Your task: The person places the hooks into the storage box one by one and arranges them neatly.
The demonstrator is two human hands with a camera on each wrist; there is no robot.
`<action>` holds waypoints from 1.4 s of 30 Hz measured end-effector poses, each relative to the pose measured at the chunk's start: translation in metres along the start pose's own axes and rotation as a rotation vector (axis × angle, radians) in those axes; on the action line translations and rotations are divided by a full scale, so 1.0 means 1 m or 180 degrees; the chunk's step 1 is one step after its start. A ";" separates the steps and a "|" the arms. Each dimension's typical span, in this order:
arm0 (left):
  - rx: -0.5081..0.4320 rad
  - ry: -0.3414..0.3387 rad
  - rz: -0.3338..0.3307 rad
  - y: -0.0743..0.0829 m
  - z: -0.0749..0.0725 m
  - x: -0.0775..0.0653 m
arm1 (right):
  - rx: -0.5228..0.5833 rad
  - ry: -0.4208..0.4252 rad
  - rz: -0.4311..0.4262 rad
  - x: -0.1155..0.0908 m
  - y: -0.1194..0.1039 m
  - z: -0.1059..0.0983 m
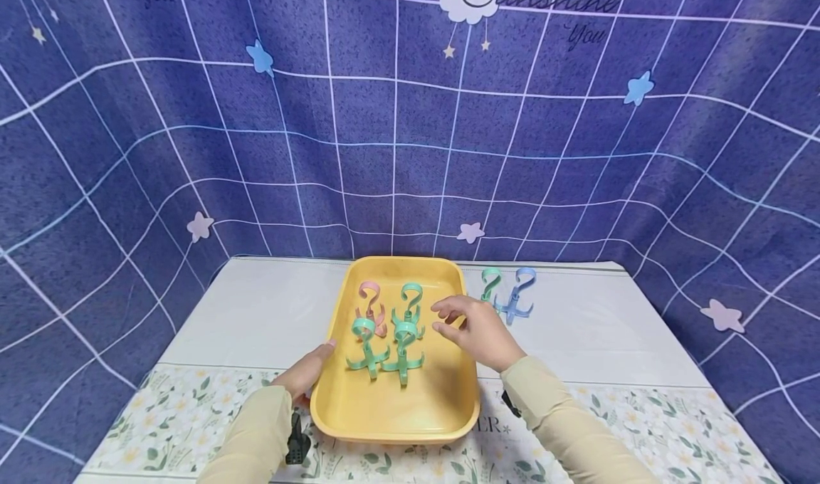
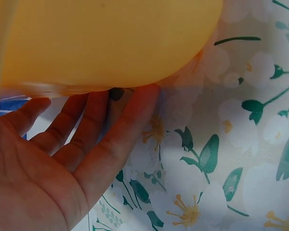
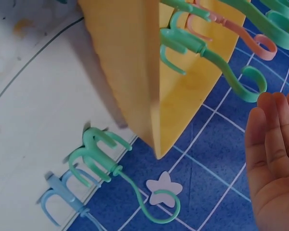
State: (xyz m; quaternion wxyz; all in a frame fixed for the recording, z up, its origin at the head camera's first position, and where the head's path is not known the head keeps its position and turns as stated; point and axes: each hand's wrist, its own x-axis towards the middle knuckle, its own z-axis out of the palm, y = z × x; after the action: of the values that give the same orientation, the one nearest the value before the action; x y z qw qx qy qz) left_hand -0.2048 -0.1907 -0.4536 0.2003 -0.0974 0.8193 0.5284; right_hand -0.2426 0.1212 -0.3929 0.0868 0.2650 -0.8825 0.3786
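A yellow tray [image 1: 397, 416] holds several green hooks [image 1: 402, 364] and one pink hook [image 1: 370, 316], each with a curled top and splayed prongs. At the tray's left side, my left hand [image 1: 302, 376] holds it, thumb at the rim and fingers [image 2: 113, 130] against its underside. My right hand [image 1: 479, 329] hovers over the right rim, thumb and fingers apart, nothing between them. In the right wrist view its fingertips appear close to the curled end of a green hook [image 3: 221, 67]. Right of the tray stand a green hook [image 3: 98, 159] and a blue hook [image 1: 514, 304].
A white table [image 1: 275, 299] carries a floral cloth [image 1: 192, 406] along its front. A dark blue gridded curtain [image 1: 359, 164] with stars and clouds encloses the back and sides. Beyond the right hand, the two outside hooks stand near the table's back edge.
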 end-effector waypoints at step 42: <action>-0.0020 -0.0029 -0.0043 0.001 -0.001 0.002 | -0.0216 0.0254 0.0345 -0.015 0.047 -0.041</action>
State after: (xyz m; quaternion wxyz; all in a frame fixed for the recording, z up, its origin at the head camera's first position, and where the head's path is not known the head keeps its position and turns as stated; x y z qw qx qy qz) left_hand -0.2070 -0.1916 -0.4532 0.2072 -0.1011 0.8160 0.5300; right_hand -0.2575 0.1832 -0.3994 0.1102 0.1984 -0.9038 0.3629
